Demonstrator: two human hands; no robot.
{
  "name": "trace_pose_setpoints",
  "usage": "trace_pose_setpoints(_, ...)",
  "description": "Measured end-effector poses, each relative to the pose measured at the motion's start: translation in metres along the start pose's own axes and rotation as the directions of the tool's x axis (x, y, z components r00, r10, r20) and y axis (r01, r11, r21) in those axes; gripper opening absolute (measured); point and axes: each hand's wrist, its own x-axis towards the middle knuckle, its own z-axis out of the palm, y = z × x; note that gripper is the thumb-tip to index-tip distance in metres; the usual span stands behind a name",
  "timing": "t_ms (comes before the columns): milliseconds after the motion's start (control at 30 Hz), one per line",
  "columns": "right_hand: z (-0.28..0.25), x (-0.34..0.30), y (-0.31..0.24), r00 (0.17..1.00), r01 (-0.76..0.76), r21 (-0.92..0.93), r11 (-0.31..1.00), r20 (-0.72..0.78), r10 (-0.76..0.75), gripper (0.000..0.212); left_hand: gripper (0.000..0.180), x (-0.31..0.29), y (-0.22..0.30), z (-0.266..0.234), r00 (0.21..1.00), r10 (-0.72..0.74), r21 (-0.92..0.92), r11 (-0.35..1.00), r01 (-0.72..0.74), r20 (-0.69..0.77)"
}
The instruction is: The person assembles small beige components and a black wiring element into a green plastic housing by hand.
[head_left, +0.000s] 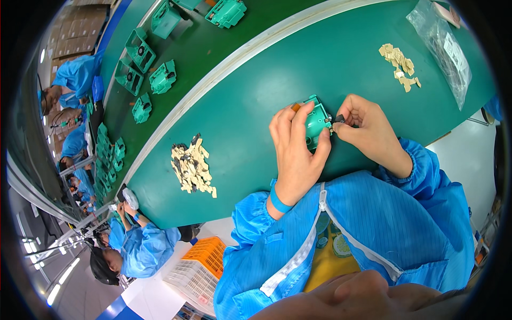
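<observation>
Near the table's front edge, my left hand (292, 141) is wrapped round a small green plastic housing (317, 121), its fingers over the left side and the thumb along the near side. An orange-brown band shows on one finger, and a blue band circles the wrist. At the housing's right side, my right hand (368, 125) pinches a small black part (340, 119) between thumb and fingertips. Small metallic bits show at the housing's edge there. Whether the black part touches the housing, I cannot tell. My left fingers hide much of the housing.
A pile of cream and black pieces (192, 166) lies left on the green table (245, 165). Cream scraps (400, 66) and a clear plastic bag (445, 50) lie at right. Beyond a pale rail, a belt carries green housings (162, 77). Co-workers in blue (146, 248) sit at left.
</observation>
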Motion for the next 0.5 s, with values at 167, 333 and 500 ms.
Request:
trace_pose_setpoints(167, -0.003, -0.001, -0.002, 1.0, -0.016, -0.011, 1.0, 0.013, 0.016, 0.012, 0.056, 0.0, 0.002, 0.001, 1.0, -0.011, 0.013, 1.0, 0.011, 0.003)
trace_pose_setpoints(333, -0.011, -0.001, -0.01, 0.999, -0.022, -0.098, 0.995, 0.036, 0.026, 0.016, 0.055, 0.001, 0.003, 0.002, 1.0, -0.008, 0.028, 1.0, 0.008, -0.002)
trace_pose_setpoints(500, -0.021, 0.0, -0.01, 0.999, 0.021, -0.182, 0.983, 0.035, -0.015, 0.021, 0.055, 0.002, 0.005, 0.002, 1.0, -0.01, 0.038, 0.999, 0.01, 0.011)
